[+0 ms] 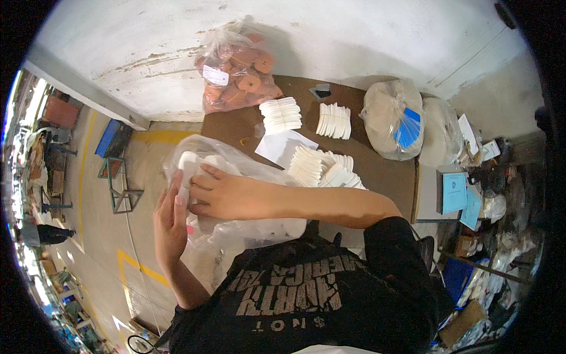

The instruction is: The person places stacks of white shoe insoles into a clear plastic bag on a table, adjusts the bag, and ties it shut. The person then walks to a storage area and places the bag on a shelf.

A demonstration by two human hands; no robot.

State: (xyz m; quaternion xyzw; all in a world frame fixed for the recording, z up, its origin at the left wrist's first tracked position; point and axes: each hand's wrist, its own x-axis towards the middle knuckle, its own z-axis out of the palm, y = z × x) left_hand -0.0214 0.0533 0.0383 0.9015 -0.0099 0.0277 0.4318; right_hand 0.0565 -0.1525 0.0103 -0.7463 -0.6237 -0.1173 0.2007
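Note:
On my lap side of the table lies a clear plastic bag [259,233] with white, thick, rounded pieces [188,160] in its mouth. My right hand [213,192] reaches across from the right, its fingers bent over the white pieces at the bag's left end. Against that same end my left hand [170,219] presses from the left, thumb and fingers along the outer side. Between the two hands the white pieces are gripped; part of them is hidden under my right hand and forearm.
On the brown table [383,177] stand banded stacks of white curved pieces [280,115], another stack [333,121], and a looser pile [324,168] beside a white paper sheet [277,147]. A bag of orange rolls [242,71] leans on the wall; filled plastic bags [392,118] sit right.

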